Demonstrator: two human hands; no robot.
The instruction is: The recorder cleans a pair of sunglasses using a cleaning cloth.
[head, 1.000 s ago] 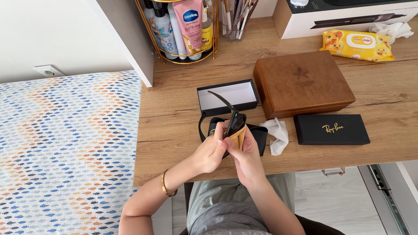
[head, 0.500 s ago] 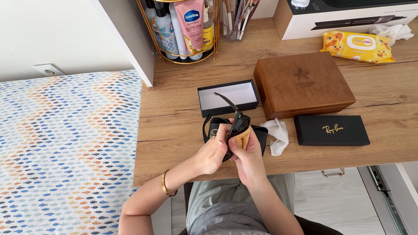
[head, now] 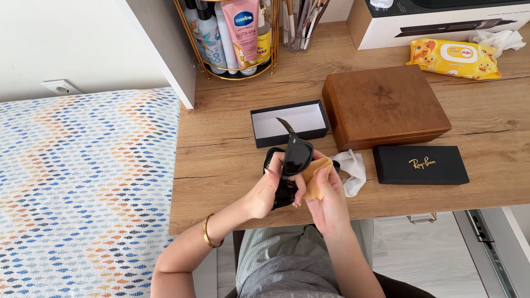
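Sunglasses [head: 293,165], black, were held up off the counter [head: 221,160] near its front edge, above the person's lap, one temple arm sticking up and back. Left hand [head: 270,190] gripped the frame from the left side, fingers curled around the lower lens, apparently to keep it steady. Right hand [head: 326,198] pinched a small tan cloth [head: 317,174] against the upper lens, thumb behind the cloth, a hold that suited rubbing the lens. A gold bangle [head: 207,237] sat on the left wrist.

Just behind the sunglasses an open, empty black box tray [head: 290,124] with a white lining lay on the counter. A crumpled white tissue [head: 352,168] lay just beside the right hand. A flat black case [head: 420,164] lay to the right, closed, and behind it a brown wooden box [head: 383,105], lid shut. Further back: a yellow pack of wet wipes [head: 454,57], a white carton [head: 436,22], a gold wire rack of lotion bottles [head: 234,38]. A patterned bed cover [head: 83,182] lay left of the counter.
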